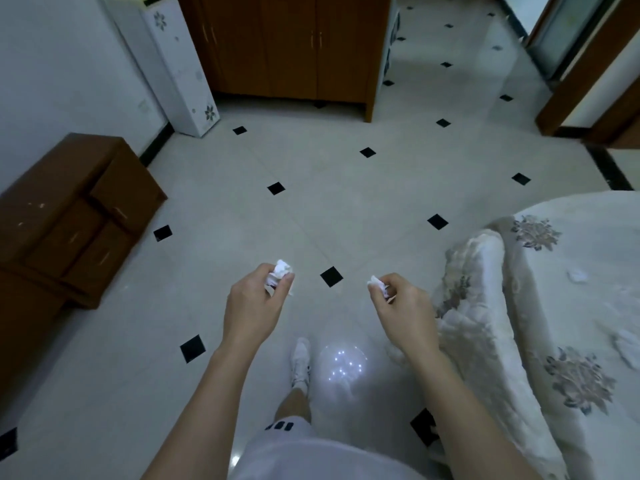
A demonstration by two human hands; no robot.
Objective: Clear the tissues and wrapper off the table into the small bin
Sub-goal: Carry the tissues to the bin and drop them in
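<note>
My left hand (256, 299) grips a crumpled white tissue (281, 270) between fingers and thumb, held out over the tiled floor. Level with it, my right hand (403, 303) pinches another crumpled white tissue (377, 285). Both hands are about waist height in front of me. No table and no small bin are in view. A small white scrap (577, 276) lies on the bed at the right; I cannot tell whether it is a tissue.
A brown wooden nightstand (69, 216) stands at the left by the wall. A bed with a flowered white quilt (540, 306) fills the right. Ahead are a brown cabinet (287, 46) and a tall white appliance (176, 64). A doorway (568, 39) opens at the far right. My white shoe (300, 363) is on the floor.
</note>
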